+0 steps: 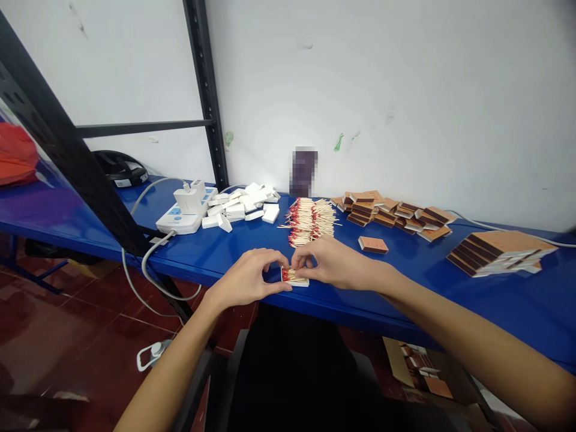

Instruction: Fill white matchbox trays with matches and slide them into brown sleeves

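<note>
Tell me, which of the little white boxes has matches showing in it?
The white box between the left hand and right hand: red-tipped matches show in it, but none in the pile of white boxes farther back.

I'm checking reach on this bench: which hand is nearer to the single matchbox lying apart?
Right. The right hand is just to the left of the single matchbox; the left hand is farther left, at the left end of the white tray.
</note>
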`<control>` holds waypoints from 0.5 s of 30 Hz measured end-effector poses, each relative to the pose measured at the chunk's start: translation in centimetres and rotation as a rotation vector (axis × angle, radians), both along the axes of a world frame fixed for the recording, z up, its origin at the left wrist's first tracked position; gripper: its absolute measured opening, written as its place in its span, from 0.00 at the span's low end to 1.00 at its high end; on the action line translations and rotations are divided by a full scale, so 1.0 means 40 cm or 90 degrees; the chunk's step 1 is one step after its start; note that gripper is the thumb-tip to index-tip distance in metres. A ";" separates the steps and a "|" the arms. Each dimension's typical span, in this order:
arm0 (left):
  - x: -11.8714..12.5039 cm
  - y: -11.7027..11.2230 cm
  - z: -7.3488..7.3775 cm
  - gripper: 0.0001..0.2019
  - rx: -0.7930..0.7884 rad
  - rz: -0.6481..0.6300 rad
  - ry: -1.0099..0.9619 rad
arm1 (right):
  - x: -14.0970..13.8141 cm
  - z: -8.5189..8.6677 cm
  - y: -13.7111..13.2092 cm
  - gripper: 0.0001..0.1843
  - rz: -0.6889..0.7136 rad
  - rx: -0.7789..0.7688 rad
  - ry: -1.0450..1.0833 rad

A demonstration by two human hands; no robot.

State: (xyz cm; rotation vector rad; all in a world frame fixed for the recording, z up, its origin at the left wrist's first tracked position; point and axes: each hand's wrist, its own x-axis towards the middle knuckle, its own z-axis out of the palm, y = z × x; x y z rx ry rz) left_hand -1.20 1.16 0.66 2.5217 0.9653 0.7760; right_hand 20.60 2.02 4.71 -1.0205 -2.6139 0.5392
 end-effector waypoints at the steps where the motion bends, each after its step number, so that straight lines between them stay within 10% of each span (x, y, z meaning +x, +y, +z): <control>1: 0.000 0.000 0.000 0.16 0.000 0.001 0.001 | 0.003 -0.003 -0.002 0.04 0.002 -0.006 0.013; 8: 0.001 0.000 0.000 0.13 -0.010 -0.009 0.003 | 0.039 -0.011 0.023 0.10 -0.133 -0.028 0.139; 15: 0.001 -0.003 0.002 0.12 -0.014 -0.009 0.002 | 0.029 -0.038 0.085 0.12 -0.184 0.071 -0.064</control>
